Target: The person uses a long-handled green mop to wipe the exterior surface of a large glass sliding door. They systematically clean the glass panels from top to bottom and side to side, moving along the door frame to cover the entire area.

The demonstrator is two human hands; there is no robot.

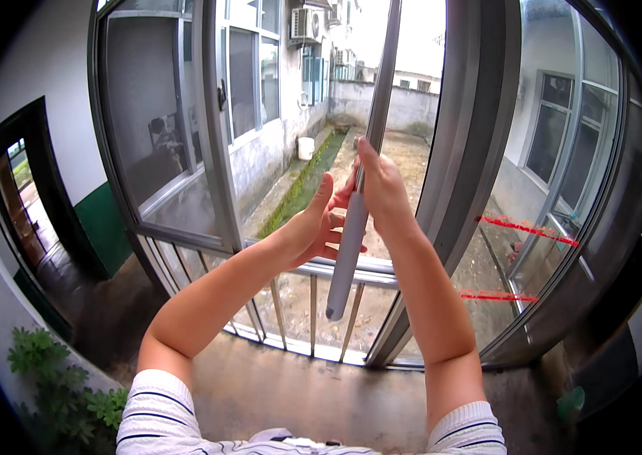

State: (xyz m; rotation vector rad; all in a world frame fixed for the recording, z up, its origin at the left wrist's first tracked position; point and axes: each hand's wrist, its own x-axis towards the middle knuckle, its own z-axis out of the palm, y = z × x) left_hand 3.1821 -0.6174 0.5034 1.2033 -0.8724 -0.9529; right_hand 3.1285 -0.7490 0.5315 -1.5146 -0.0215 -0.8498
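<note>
A long metal pole (383, 83) with a thick grey grip (347, 265) runs up through the window opening, its top cut off by the frame edge. My right hand (383, 186) is closed round the metal shaft just above the grip, thumb pointing up along it. On the other side, my left hand (319, 226) is open, thumb raised and fingers apart. Those fingers reach behind the grip and are partly hidden by it; whether they touch it I cannot tell. The lower end of the grip hangs free in front of a metal railing (313, 307).
A sliding window panel (158, 121) stands at the left, and a thick frame post (463, 114) rises close to my right arm. Red tape strips (529, 229) mark the right pane. Outside are a white bucket (306, 148) and a mossy gutter. A leafy plant (37, 356) grows lower left.
</note>
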